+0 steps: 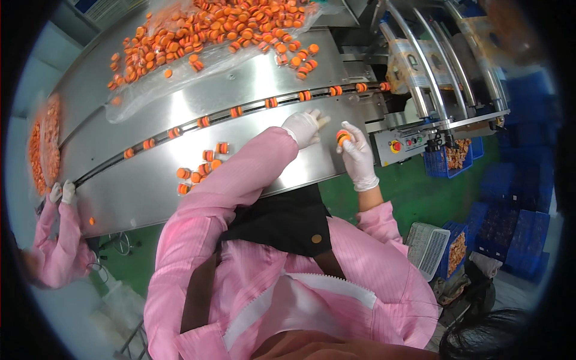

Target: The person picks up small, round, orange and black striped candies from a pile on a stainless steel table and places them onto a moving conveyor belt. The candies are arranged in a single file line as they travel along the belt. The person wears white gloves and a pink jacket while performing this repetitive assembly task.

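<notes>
My right hand (358, 159), in a white glove, is raised at the table's front edge. Its thumb and fingers close on a small burger-shaped candy (343, 137), orange with a darker banded middle. My left hand (303, 128), also gloved, is over the steel table just in front of the conveyor channel (255, 106); its fingers point right, partly apart, and nothing shows in them. Single candies (271, 102) stand spaced along the channel. Left of my left forearm lies a loose group of similar candies (205, 168).
A large heap of orange candies (234, 27) spills from clear plastic beyond the channel. At right stands a machine with metal rollers (414, 60) and a control box (401, 147). A co-worker's gloved hands (62, 192) are at the far left, near a filled bag (45, 144). Blue crates (454, 249) stand on the floor.
</notes>
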Demonstrator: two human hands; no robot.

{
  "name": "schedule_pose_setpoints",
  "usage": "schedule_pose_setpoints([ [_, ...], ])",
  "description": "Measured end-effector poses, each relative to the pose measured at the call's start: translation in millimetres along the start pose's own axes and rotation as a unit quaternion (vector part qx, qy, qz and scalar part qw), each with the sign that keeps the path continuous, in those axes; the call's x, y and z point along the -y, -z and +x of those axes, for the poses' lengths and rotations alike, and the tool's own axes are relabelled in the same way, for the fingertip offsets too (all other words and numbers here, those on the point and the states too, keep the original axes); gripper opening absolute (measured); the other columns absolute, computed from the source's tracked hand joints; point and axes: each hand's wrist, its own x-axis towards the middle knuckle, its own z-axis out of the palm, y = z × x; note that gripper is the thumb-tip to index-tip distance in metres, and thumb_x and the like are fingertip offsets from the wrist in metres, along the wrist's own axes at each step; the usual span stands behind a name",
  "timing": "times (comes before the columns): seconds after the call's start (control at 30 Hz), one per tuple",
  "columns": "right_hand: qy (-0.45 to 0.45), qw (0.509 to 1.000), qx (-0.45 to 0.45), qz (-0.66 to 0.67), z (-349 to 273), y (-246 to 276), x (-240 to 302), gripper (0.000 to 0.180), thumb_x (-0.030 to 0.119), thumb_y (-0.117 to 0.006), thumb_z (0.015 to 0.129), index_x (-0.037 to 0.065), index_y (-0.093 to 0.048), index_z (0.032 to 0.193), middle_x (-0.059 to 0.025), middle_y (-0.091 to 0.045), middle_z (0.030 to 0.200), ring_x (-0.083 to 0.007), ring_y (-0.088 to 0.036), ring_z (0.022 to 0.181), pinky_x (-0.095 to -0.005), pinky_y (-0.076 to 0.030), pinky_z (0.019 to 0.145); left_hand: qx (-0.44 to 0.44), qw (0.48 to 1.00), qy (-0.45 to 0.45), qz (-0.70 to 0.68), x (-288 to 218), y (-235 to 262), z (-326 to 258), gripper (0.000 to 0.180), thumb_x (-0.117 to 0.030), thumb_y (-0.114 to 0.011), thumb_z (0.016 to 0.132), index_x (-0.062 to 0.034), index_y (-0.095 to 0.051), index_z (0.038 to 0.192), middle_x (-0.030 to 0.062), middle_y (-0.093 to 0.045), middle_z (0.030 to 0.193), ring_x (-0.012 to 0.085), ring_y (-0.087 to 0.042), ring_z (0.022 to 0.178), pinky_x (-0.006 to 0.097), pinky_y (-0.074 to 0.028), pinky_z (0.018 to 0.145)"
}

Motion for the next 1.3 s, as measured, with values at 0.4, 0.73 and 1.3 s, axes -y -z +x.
schedule_pose_setpoints([
  [0.4,0.028,0.994,0.075,-0.073,-3,-51,-13,0.027,-0.004,-0.062,0.087,0.0,-0.053,0.113,-0.0086,-0.061,0.099,-0.013,-0.06,0.087,-0.026,-0.051,0.076,-0.031,0.646,0.223,-0.73,-24,-22,-36,0.03,-0.039,-0.044,0.101,-0.0127,-0.058,0.107,-0.0023,-0.058,0.079,0.0071,-0.055,0.058,0.02,-0.044,0.047],
  [0.73,0.095,0.839,0.101,-0.526,8,-78,-24,0.03,-0.001,-0.069,0.078,-0.001,-0.059,0.106,-0.0082,-0.059,0.095,-0.013,-0.059,0.077,-0.0267,-0.05,0.071,-0.098,0.742,0.17,-0.641,-19,-24,-91,0.044,-0.045,-0.05,0.098,-0.0055,-0.05,0.115,0.0022,-0.057,0.09,0.0064,-0.051,0.072,0.021,-0.043,0.062],
  [1.3,0.032,0.749,0.325,-0.577,63,-191,-80,0.04,0.022,-0.063,0.087,0.006,-0.053,0.123,-0.0179,-0.055,0.112,-0.0307,-0.062,0.091,-0.0396,-0.051,0.083,-0.327,0.71,0.425,-0.456,144,71,-284,0.033,-0.017,-0.055,0.096,-0.0109,-0.056,0.129,-0.0039,-0.051,0.071,0.0038,-0.045,0.056,0.019,-0.04,0.051],
])
